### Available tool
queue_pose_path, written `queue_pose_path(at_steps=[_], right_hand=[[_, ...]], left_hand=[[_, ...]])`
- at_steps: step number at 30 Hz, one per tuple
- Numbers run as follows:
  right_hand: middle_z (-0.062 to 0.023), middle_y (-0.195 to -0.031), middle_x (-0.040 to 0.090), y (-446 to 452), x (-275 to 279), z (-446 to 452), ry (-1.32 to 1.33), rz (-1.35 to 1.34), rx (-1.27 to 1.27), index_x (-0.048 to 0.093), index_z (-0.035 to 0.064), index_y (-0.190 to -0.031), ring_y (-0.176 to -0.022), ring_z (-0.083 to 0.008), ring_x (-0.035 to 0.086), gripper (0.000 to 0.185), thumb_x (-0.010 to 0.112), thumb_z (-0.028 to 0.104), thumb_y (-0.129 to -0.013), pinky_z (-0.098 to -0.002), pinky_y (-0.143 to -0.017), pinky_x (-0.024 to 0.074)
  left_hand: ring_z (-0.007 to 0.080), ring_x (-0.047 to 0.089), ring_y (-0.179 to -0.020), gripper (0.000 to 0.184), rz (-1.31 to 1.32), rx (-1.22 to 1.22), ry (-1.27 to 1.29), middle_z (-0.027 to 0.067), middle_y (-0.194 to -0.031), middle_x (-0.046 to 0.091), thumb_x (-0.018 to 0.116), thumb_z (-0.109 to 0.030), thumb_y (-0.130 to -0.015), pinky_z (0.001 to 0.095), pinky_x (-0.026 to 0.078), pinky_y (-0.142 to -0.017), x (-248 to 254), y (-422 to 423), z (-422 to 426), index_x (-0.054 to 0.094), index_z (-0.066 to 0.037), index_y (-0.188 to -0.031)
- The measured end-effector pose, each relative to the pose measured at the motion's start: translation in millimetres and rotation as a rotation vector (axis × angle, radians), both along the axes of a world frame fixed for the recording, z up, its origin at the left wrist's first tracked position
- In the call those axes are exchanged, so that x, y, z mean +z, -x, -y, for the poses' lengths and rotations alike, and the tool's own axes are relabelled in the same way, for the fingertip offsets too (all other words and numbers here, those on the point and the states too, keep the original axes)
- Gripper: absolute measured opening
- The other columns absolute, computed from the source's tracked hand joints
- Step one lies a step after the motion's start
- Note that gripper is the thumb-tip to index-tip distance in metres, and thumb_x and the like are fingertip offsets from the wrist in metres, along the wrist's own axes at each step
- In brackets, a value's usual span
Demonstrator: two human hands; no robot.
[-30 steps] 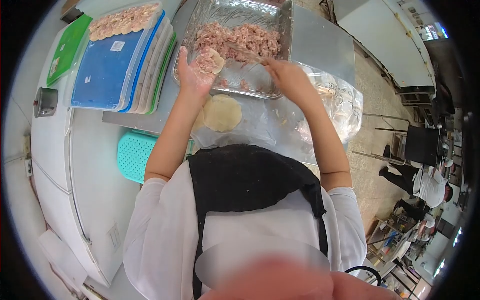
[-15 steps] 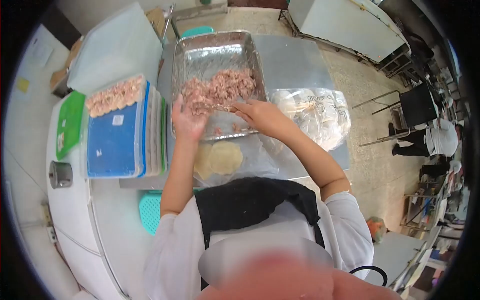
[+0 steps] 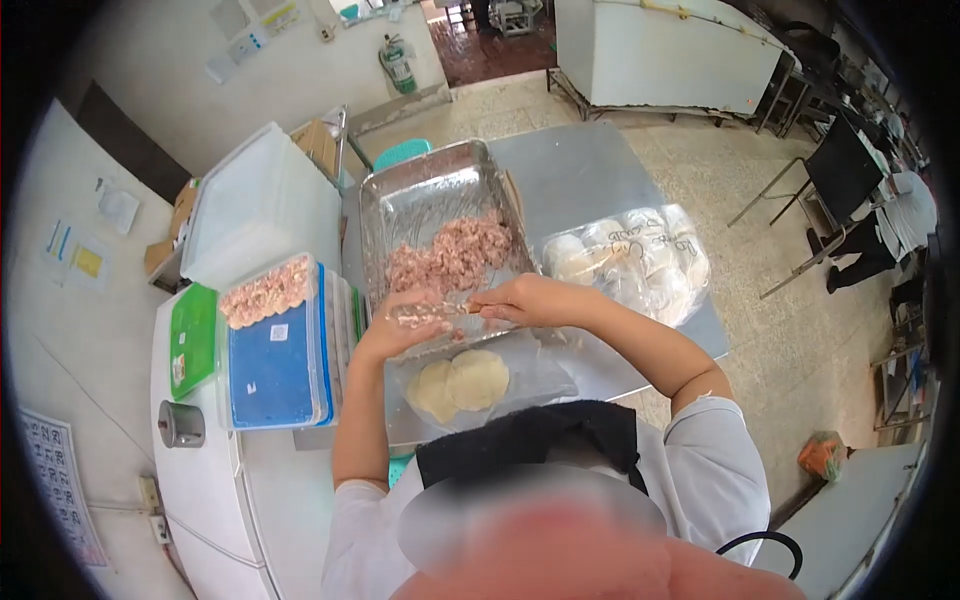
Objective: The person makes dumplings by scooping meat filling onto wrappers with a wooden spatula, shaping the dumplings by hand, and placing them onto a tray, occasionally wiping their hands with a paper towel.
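My right hand (image 3: 528, 302) is closed round the brownish handle of a spatula, whose meat-smeared blade (image 3: 425, 311) reaches left over my left hand. My left hand (image 3: 392, 328) is cupped under that blade, its fingers curled. What lies in its palm is mostly hidden by the blade and the meat. Both hands are over the near edge of a metal tray (image 3: 420, 180). Ground meat (image 3: 455, 252) is heaped in the middle of the tray. Close in front of me, round pale dough wrappers (image 3: 470, 380) overlap on a plastic sheet (image 3: 540, 372).
On the left, a blue-lidded container (image 3: 275, 375) bears a row of filled dumplings (image 3: 265, 290). A clear bin (image 3: 265, 205), green lid (image 3: 193, 335) and metal cup (image 3: 181, 424) stand nearby. A bag of white pieces (image 3: 625, 260) lies right of the tray. A person (image 3: 890, 235) is far right.
My view has tilted up, so the table sits lower in it. My hands have drawn from the meat heap toward the tray's near edge, and the spatula now rests over my left palm.
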State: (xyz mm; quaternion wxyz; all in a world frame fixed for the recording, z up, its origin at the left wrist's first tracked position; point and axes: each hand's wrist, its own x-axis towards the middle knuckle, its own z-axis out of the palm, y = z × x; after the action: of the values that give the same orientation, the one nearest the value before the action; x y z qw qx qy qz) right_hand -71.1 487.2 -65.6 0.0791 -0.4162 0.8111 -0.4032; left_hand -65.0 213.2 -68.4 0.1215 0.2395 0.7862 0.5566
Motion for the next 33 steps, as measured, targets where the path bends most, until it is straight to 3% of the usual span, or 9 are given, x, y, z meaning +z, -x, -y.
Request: queue_pose_path(at_steps=[3, 10, 14, 16, 18, 22, 24, 28, 33], right_hand=[[-0.0178, -0.091, 0.065, 13.6, -2.2, -12.0, -0.123, -0.167, -0.067, 0.059, 0.0112, -0.116, -0.082, -0.0370, 0.063, 0.032, 0.050, 0.031, -0.092, -0.0468, -0.072, 0.0484], [-0.0155, -0.089, 0.064, 40.1, -53.2, -21.9, -0.250, -0.275, -0.220, 0.061, 0.0122, -0.113, -0.082, -0.0348, 0.063, 0.029, 0.051, 0.029, -0.092, -0.0464, -0.069, 0.0494], [-0.0156, -0.093, 0.065, 50.3, -41.8, -52.9, -0.297, -0.167, -0.250, 0.062, 0.0113, -0.111, -0.085, -0.0347, 0.063, 0.029, 0.050, 0.030, -0.092, -0.0460, -0.072, 0.0493], [-0.0154, -0.098, 0.065, 35.1, -31.6, -52.4, -0.019, -0.166, -0.226, 0.063, 0.0106, -0.110, -0.087, -0.0344, 0.063, 0.031, 0.049, 0.032, -0.093, -0.0451, -0.075, 0.0492], [-0.0149, -0.100, 0.065, 21.2, -16.3, -46.1, 0.014, -0.104, -0.103, 0.062, 0.0108, -0.111, -0.086, -0.0345, 0.063, 0.031, 0.049, 0.033, -0.093, -0.0447, -0.075, 0.0493], [-0.0130, -0.100, 0.066, 21.7, -12.8, -38.0, 0.011, -0.154, -0.001, 0.062, 0.0119, -0.110, -0.085, -0.0334, 0.064, 0.029, 0.052, 0.033, -0.092, -0.0441, -0.075, 0.0500], [-0.0117, -0.100, 0.066, 9.2, 4.7, -38.6, -0.042, -0.285, -0.099, 0.062, 0.0127, -0.109, -0.084, -0.0323, 0.064, 0.028, 0.052, 0.032, -0.092, -0.0436, -0.074, 0.0504], [-0.0089, -0.078, 0.059, 5.2, -1.9, -27.3, -0.037, -0.414, -0.152, 0.061, 0.0170, -0.114, -0.080, -0.0299, 0.063, 0.029, 0.053, 0.033, -0.092, -0.0429, -0.067, 0.0506], [-0.0120, -0.088, 0.063, 8.2, 37.0, -46.7, -0.012, -0.377, -0.111, 0.060, 0.0153, -0.115, -0.083, -0.0320, 0.062, 0.029, 0.052, 0.032, -0.092, -0.0425, -0.071, 0.0505]], left_hand=[[0.0090, 0.057, -0.067, 0.027, 0.279, 0.236, -0.046, 0.0011, -0.079, 0.064, 0.075, -0.009, -0.073, 0.0245, 0.047, -0.059, 0.7, -6.0, -10.8, 0.062, 0.000, -0.094], [0.0094, 0.050, -0.059, 0.043, 0.260, 0.302, -0.050, 0.0001, -0.075, 0.058, 0.071, -0.016, -0.078, 0.0249, 0.041, -0.052, -36.9, 4.5, -4.2, 0.054, 0.000, -0.115], [0.0082, 0.052, -0.065, 0.040, 0.183, 0.252, -0.118, -0.0001, -0.082, 0.059, 0.071, -0.015, -0.078, 0.0251, 0.045, -0.057, 3.9, -11.8, -21.5, 0.056, -0.006, -0.113], [0.0081, 0.053, -0.068, 0.042, 0.201, 0.250, -0.034, 0.0005, -0.085, 0.060, 0.072, -0.015, -0.077, 0.0250, 0.046, -0.058, 5.1, -12.8, -28.8, 0.055, -0.006, -0.115], [0.0083, 0.055, -0.076, 0.040, -0.224, 0.164, 0.071, 0.0004, -0.087, 0.061, 0.073, -0.012, -0.076, 0.0240, 0.047, -0.065, -6.7, -5.5, -30.6, 0.057, -0.005, -0.112], [0.0091, 0.056, -0.082, 0.037, -0.042, 0.131, 0.101, -0.0006, -0.089, 0.062, 0.075, -0.011, -0.075, 0.0241, 0.047, -0.073, -0.6, -7.4, -33.9, 0.059, -0.005, -0.108], [0.0085, 0.055, -0.084, 0.034, 0.284, 0.363, 0.061, -0.0007, -0.088, 0.061, 0.077, -0.011, -0.073, 0.0245, 0.046, -0.076, 6.0, -8.8, -38.0, 0.061, -0.004, -0.102], [0.0088, 0.055, -0.084, 0.036, 0.110, 0.372, 0.001, 0.0002, -0.088, 0.061, 0.077, -0.010, -0.072, 0.0243, 0.046, -0.075, 7.6, -14.6, -35.0, 0.060, -0.004, -0.102], [0.0131, 0.057, -0.086, 0.030, 0.138, 0.432, 0.013, 0.0031, -0.088, 0.062, 0.077, -0.009, -0.071, 0.0279, 0.047, -0.078, 38.0, -35.9, -35.9, 0.062, -0.005, -0.096]])
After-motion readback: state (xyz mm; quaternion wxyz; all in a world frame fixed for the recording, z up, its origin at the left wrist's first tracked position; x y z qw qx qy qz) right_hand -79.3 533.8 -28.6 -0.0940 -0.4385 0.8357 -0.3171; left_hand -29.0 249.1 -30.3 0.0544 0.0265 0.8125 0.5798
